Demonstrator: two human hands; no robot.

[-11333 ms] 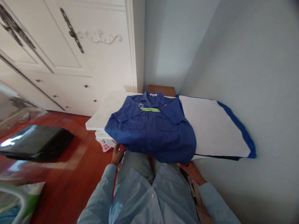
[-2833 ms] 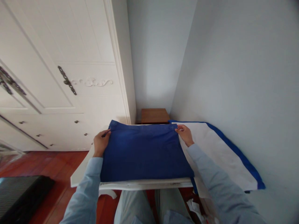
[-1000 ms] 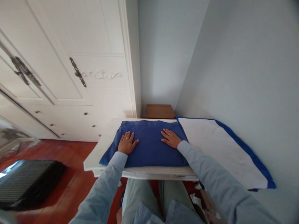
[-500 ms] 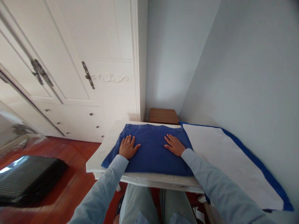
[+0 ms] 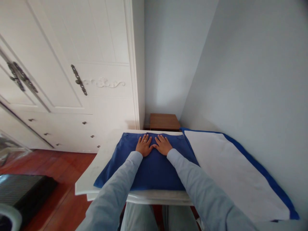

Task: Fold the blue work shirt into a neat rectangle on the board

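Note:
A dark blue piece of cloth (image 5: 158, 175) lies spread over a white table (image 5: 86, 179); its exact kind I cannot tell. Near its far edge, my left hand (image 5: 144, 146) rests flat on it, fingers spread, with a ring on one finger. Beside it my right hand (image 5: 163, 145) also presses flat on the cloth, fingers apart. The two thumbs meet or nearly meet in the middle. Neither hand grips anything. To the right, a large white sheet with a blue border (image 5: 231, 170) slopes down past the table's side.
A white wardrobe (image 5: 108, 112) with dark handles stands at the left. Behind the table is a small brown wooden cabinet (image 5: 165, 121) against the grey wall (image 5: 252, 80). A black ribbed object (image 5: 26, 195) lies on the red wooden floor (image 5: 69, 173).
Both hands have slid inward and towards the far edge of the cloth, from wide apart to side by side. The view has shifted slightly to the right.

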